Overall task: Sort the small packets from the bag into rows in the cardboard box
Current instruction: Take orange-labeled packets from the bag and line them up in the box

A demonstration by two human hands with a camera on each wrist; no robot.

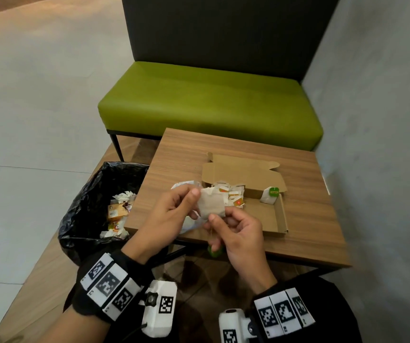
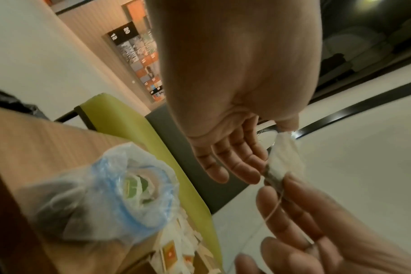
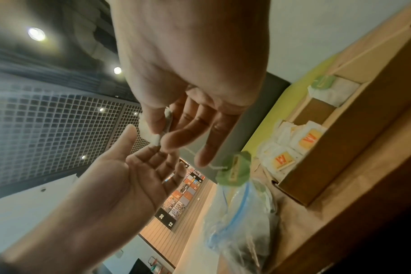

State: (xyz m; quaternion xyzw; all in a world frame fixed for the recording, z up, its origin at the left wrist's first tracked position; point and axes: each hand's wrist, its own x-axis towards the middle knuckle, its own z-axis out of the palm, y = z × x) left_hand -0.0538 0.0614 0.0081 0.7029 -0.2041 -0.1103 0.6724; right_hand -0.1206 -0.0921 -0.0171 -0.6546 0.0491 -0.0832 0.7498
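Both hands hold one pale tea bag [image 1: 211,205] above the table's near edge. My left hand [image 1: 194,201] pinches its upper left corner, thumb in front and fingers behind. My right hand [image 1: 215,229] pinches its lower right corner, and the bag's string and green tag [image 1: 215,252] hang below it. In the right wrist view the tea bag [image 3: 153,135] sits between thumb and forefinger, with the tag [image 3: 235,170] dangling. The open cardboard box [image 1: 284,214] lies behind the hands. Several orange-marked packets [image 1: 231,194] lie at its left end and one green-tagged tea bag [image 1: 270,194] at its back right. The clear plastic bag [image 1: 186,224] lies under my hands.
The wooden table [image 1: 310,219] stands against a grey wall on the right. A bin with a black liner [image 1: 87,206] holding crumpled wrappers is at the table's left edge. A green bench [image 1: 211,102] stands beyond the table.
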